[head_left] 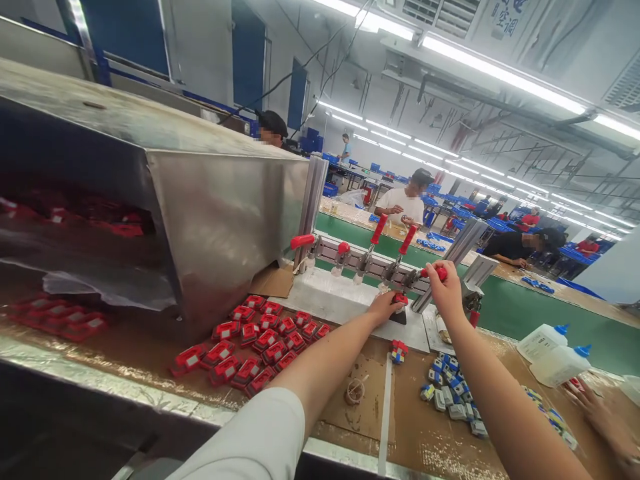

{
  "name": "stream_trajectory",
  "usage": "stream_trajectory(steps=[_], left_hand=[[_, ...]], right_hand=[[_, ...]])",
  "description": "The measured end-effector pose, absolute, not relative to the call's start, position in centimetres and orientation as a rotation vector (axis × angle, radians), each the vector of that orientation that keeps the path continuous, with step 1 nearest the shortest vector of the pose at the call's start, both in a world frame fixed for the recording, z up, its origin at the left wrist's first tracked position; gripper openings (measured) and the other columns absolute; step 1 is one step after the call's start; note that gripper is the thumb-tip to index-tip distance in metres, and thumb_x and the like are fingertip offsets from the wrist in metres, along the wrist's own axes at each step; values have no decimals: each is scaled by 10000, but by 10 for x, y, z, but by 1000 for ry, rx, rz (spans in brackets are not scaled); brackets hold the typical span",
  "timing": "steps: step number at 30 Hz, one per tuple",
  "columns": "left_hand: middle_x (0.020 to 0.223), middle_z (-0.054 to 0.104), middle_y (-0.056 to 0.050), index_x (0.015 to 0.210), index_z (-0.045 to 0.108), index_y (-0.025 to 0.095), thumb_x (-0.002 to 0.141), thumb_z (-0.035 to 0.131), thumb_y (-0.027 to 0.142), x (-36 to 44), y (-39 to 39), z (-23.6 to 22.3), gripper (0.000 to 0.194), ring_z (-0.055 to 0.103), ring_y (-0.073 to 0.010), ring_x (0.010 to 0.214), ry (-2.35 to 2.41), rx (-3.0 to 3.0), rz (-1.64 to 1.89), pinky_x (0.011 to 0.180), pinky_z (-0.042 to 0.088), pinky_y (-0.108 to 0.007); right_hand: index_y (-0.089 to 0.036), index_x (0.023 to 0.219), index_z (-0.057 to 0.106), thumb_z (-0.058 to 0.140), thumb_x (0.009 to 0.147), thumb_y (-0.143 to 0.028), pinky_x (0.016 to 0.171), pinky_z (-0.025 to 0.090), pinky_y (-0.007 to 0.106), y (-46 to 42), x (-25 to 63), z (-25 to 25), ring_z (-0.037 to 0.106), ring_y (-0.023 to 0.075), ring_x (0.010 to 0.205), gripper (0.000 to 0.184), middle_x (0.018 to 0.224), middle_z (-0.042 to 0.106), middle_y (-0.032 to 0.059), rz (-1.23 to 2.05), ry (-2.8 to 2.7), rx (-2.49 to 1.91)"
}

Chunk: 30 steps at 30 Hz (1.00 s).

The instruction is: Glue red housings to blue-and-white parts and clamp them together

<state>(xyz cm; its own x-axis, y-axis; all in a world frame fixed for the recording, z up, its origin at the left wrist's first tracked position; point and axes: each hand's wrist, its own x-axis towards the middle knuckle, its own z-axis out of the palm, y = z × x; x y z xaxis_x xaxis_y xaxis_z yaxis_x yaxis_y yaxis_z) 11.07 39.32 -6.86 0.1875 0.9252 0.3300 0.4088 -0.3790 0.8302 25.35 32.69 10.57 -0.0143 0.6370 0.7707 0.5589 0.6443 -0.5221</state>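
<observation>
My right hand (444,291) is closed round the red-tipped handle (436,272) of a toggle clamp at the right end of a metal clamp fixture (350,257). My left hand (385,307) is closed on a small red part (400,299) that sits in the fixture just below that clamp. The fixture carries several more red-handled clamps (378,229), some raised, some down. A pile of red parts (260,343) lies on the bench left of my left arm. One red and blue part (399,351) lies under my wrists.
A steel hopper (220,200) with red parts inside fills the left. Grey and blue parts (450,390) lie at right, beside two white squeeze bottles (550,353). Another person's hand (600,413) rests at the far right. A green conveyor (520,310) runs behind, with seated workers beyond.
</observation>
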Motion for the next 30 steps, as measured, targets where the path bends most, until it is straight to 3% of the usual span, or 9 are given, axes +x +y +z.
stream_trajectory(steps=[5, 12, 19, 27, 30], left_hand=[[1264, 706, -64, 1364, 599, 250, 912, 639, 372, 108, 393, -70, 470, 627, -271, 1177, 1222, 1915, 1132, 1049, 458, -381], [1273, 705, -65, 1337, 616, 248, 913, 640, 410, 108, 393, -69, 454, 629, -282, 1188, 1231, 1928, 1141, 1046, 455, -375], [1244, 718, -60, 1338, 607, 244, 919, 634, 457, 109, 391, -67, 471, 636, -267, 1178, 1233, 1923, 1135, 1056, 450, -368], [1229, 729, -51, 1360, 601, 259, 913, 639, 478, 108, 390, -66, 499, 644, -273, 1164, 1238, 1915, 1135, 1069, 446, -385], [1234, 730, -44, 1343, 615, 265, 915, 644, 462, 109, 390, -67, 472, 640, -279, 1178, 1250, 1910, 1127, 1105, 415, -400]], right_hand=[[-219, 862, 534, 563, 951, -495, 847, 475, 347, 312, 248, 75, 617, 221, 927, 291, 1077, 685, 83, 288, -1627, -956], [-227, 871, 529, 567, 975, -397, 1011, 436, 422, 299, 246, 43, 605, 256, 1132, 203, 1160, 656, 102, 198, -1697, -848], [-236, 961, 535, 559, 985, -389, 1070, 413, 488, 298, 251, 19, 554, 283, 1280, 156, 1337, 597, 147, 176, -1753, -841], [-232, 1166, 591, 468, 1012, -451, 1130, 346, 558, 286, 253, -12, 409, 325, 1425, 294, 1554, 393, 169, 92, -1833, -961], [-230, 1213, 630, 371, 1042, -455, 1065, 409, 524, 284, 255, -22, 525, 312, 1284, 383, 1378, 524, 155, 68, -1797, -1032]])
